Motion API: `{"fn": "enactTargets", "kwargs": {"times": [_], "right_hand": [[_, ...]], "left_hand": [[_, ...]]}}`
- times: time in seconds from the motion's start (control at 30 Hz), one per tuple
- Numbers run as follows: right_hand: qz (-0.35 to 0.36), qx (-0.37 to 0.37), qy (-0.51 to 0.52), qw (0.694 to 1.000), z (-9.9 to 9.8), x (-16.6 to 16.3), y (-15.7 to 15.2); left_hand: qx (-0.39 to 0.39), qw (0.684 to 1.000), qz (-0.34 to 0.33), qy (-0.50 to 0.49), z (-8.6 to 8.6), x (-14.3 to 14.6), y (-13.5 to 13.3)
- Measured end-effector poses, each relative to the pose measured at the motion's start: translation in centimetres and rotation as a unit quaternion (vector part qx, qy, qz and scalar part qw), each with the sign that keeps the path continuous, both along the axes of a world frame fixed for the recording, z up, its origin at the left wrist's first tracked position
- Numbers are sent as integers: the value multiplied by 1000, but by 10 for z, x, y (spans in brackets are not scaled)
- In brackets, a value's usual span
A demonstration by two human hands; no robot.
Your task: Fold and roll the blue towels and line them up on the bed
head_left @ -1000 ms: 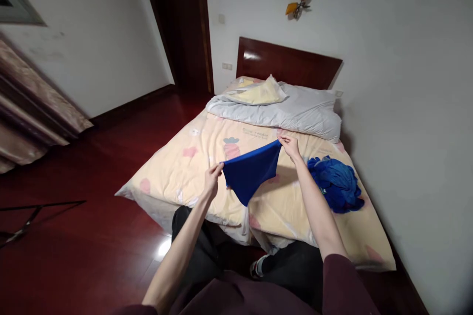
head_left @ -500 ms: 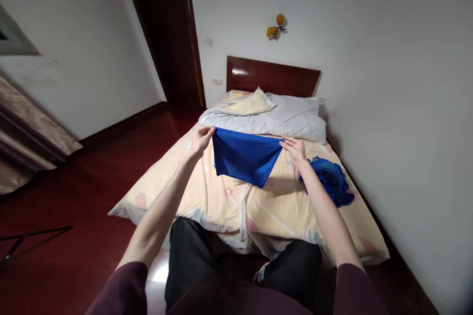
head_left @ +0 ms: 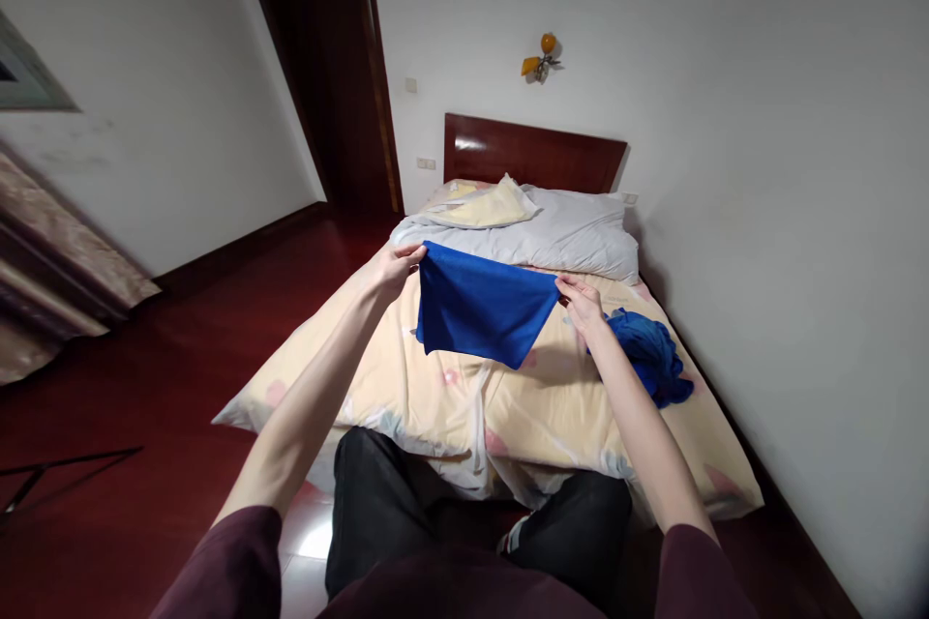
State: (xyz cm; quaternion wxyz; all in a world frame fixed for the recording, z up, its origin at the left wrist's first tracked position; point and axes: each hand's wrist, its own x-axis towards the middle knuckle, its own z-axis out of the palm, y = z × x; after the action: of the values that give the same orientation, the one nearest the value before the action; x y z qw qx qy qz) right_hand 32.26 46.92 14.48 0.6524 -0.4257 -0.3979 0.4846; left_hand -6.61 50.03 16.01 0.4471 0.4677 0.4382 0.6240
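A blue cloth (head_left: pixel 483 305) hangs stretched between my two hands above the bed. My left hand (head_left: pixel 398 268) pinches its upper left corner between thumb and fingers. At the upper right corner, my right hand (head_left: pixel 579 298) is closed on the fabric. The top edge is taut and slopes down a little to the right, while the lower edge hangs free over the quilt. A crumpled heap of blue fabric (head_left: pixel 649 353) lies on the bed to the right, partly behind my right forearm.
The bed's patterned quilt (head_left: pixel 406 397) spreads before my knees. Farther back are a grey-white pillow (head_left: pixel 587 227), a folded yellow piece of bedding (head_left: pixel 494 205) and the wooden headboard (head_left: pixel 533 153). A wall (head_left: pixel 784 213) borders the right side. Thin black legs (head_left: pixel 73 459) stand on the left floor.
My left hand has risen slightly with its corner of the cloth, and my right hand has shifted a little right and down. The cloth's top edge slopes more.
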Motion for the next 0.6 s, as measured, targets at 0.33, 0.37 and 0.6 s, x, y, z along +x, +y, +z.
{"fn": "enactTargets", "kwargs": {"times": [0.33, 0.37, 0.6], "right_hand": [[10, 0, 11, 1000, -1, 2, -10], [8, -3, 17, 1000, 0, 2, -11], [26, -14, 23, 999, 5, -2, -29]], "left_hand": [[-14, 998, -49, -47, 6, -3, -11], [-12, 998, -49, -48, 7, -2, -13], [12, 997, -63, -41, 15, 5, -32]]}}
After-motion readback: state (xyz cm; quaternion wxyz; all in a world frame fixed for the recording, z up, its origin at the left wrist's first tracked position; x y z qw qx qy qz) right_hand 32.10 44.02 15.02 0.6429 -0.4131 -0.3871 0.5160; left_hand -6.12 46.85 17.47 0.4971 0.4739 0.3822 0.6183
